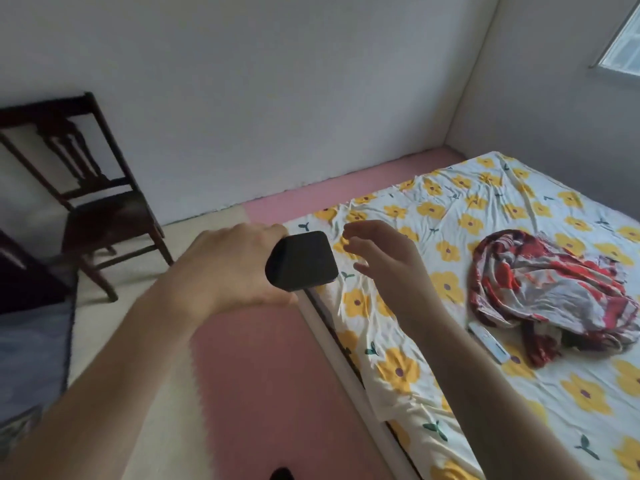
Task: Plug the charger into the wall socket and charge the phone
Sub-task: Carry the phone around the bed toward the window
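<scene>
My left hand (232,268) grips a dark, blocky object (301,259), likely the phone seen end-on, and holds it in the air over the near corner of the bed (450,306). Just right of it hovers my right hand (381,254), fingers loosely spread toward the dark object and holding nothing. A small white device (490,342) lies flat on the flowered sheet beside a crumpled cloth. No wall socket and no cable shows in this view.
A red and white crumpled cloth (550,292) lies on the bed. A dark wooden chair (93,195) stands at the left against the white wall (277,98). Pink and cream floor mats (263,375) cover the floor between chair and bed. A window (623,46) is at the top right.
</scene>
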